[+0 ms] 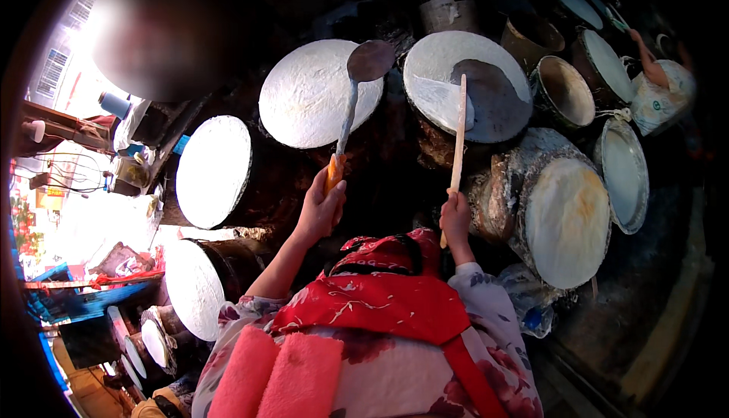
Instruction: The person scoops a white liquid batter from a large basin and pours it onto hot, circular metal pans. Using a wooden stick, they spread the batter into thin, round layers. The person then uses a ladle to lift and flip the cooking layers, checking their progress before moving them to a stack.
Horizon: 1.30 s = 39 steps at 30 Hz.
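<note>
My left hand (322, 199) is closed round the orange handle of a long metal ladle (348, 118). The ladle's dark round bowl lies over the upper right rim of a white-coated round surface (304, 95). In my right hand (456, 220) is a long pale wooden stick (459, 133), pointing away from me. Its far end is over a second round surface (433, 57), where white covers the top and left and a grey area shows on the right. A smooth white flap lies beside the stick; I cannot tell whether they touch.
More white-topped drums stand around: one at left (214, 171), one lower left (194, 289), and a yellow-stained one at right (568, 220). An open drum (566, 91) stands behind. At far right is another person's arm (650, 61). A clear plastic bag (528, 300) lies near my right sleeve.
</note>
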Tool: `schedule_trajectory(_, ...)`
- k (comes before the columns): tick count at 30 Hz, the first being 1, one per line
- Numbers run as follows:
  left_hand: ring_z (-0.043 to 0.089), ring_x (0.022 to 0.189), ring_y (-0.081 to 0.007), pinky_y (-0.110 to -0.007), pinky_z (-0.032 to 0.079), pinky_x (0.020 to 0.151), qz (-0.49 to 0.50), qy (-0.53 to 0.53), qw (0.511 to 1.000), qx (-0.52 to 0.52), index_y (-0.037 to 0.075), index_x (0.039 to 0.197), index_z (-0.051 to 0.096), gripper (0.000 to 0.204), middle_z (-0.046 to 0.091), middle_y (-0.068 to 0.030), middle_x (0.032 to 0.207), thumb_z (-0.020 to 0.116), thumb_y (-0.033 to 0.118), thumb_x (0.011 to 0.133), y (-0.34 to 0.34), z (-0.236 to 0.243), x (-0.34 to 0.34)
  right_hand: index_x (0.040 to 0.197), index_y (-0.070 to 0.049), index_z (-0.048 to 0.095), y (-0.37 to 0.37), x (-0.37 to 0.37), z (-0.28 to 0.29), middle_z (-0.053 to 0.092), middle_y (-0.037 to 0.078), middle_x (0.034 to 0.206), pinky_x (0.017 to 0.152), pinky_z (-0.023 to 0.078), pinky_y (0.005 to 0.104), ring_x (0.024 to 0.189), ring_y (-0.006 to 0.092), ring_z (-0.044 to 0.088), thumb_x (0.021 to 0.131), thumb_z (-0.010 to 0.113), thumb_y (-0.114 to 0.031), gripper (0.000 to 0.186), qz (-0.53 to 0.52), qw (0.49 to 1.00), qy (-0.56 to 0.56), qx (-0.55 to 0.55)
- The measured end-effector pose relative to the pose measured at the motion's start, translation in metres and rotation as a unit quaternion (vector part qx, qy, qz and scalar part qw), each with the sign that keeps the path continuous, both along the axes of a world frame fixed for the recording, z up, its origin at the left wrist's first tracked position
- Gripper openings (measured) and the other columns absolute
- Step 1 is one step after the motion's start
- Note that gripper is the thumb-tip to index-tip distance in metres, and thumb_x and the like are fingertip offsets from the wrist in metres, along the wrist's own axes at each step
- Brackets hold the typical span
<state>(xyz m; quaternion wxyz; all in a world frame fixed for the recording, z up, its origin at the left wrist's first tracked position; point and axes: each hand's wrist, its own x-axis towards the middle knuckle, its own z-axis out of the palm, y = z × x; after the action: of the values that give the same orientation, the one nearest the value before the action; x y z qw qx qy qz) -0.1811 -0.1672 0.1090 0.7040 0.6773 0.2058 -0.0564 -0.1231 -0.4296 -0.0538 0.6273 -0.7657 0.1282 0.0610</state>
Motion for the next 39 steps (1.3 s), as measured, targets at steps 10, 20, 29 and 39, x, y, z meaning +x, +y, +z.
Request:
schedule_trajectory(10,0.042,0.039,-0.0093,-0.021,0.035,0.037,-0.031,0.004,1.000,0.007,0.007,0.123,0.039,0.032,0.045,-0.0006,0.062,0.046,0.025,0.097,-0.005,-0.001,-0.001,0.099,-0.005,0.061,-0.030,-0.002,0.018,0.057,0.009,0.059,0.047,0.044,0.0346,0.050,0.0193,0.057,0.094,0.047,-0.024,0.024,0.014,0.998,0.065,0.002)
schedule_trajectory(20,0.043,0.039,-0.0110,-0.022,0.035,0.037,-0.085,-0.012,0.993,-0.082,0.009,0.115,0.043,0.029,0.045,-0.0014,0.060,0.045,0.031,0.097,-0.011,-0.010,0.020,0.109,-0.008,0.060,-0.085,0.007,0.015,0.054,0.008,0.057,0.042,0.042,0.0346,0.045,0.0181,0.053,0.094,0.044,-0.020,0.025,0.017,0.996,0.066,-0.049)
schedule_trajectory(29,0.043,0.039,-0.0107,-0.022,0.034,0.036,-0.108,0.030,0.991,-0.078,0.010,0.113,0.043,0.028,0.044,-0.0013,0.059,0.045,0.033,0.097,-0.032,0.004,0.036,0.102,-0.011,0.063,-0.124,0.015,-0.004,0.063,0.018,0.081,0.066,0.047,0.0460,0.077,0.0393,0.061,0.094,0.045,-0.025,0.025,0.042,0.971,-0.004,-0.234)
schedule_trajectory(39,0.041,0.038,-0.0095,-0.021,0.033,0.034,-0.103,0.051,0.992,-0.050,0.007,0.114,0.043,0.029,0.044,-0.0012,0.059,0.043,0.032,0.098,-0.052,0.007,0.046,0.088,-0.008,0.055,-0.156,0.054,-0.010,0.061,0.022,0.078,0.063,0.044,0.0539,0.073,0.0431,0.058,0.093,0.043,-0.028,0.025,0.016,0.950,-0.127,-0.284)
